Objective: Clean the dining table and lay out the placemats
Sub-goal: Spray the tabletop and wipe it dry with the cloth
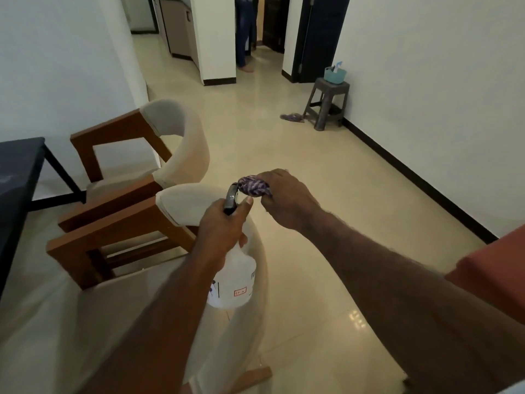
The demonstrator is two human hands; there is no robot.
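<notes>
Tiled room, dark surface [17, 177] at far left. Spray bottle [235, 280] in left hand [224, 226], fingers wrapped at neck: light plastic, likely slippery if wet. Cloth [254, 187], soft, bunched in right hand [284, 199] at nozzle. Chairs [159, 157] beside.

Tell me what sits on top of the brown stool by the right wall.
A teal plastic basket sits on the brown stool, with something white-blue poking out; the rest of its contents are hidden by its walls.
</notes>
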